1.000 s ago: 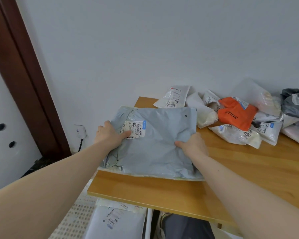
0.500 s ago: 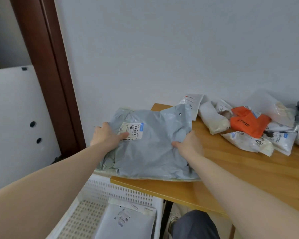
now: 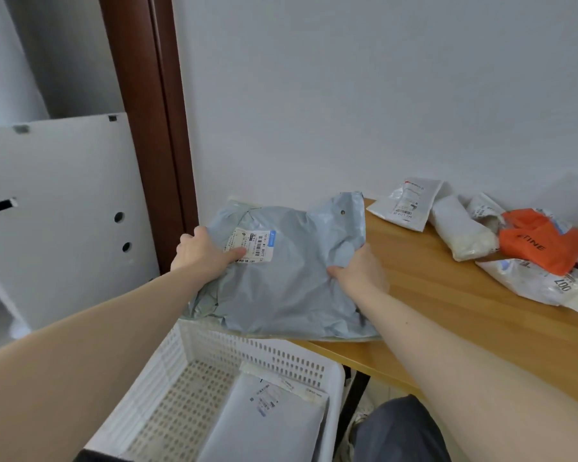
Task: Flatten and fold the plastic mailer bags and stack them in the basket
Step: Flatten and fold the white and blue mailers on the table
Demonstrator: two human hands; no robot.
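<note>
Both hands pinch the folded grey mailer bag (image 3: pixel 281 281), left hand (image 3: pixel 202 253) at its label side, right hand (image 3: pixel 357 273) opposite; the white basket (image 3: pixel 264 353) lies directly below-left, nearer the left hand.

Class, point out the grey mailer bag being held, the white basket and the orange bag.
Grey mailer bag (image 3: pixel 291 288): head view, its smooth lower front.
White basket (image 3: pixel 264 353): head view, its slotted far wall.
Orange bag (image 3: pixel 534 241): head view, its printed face.
</note>
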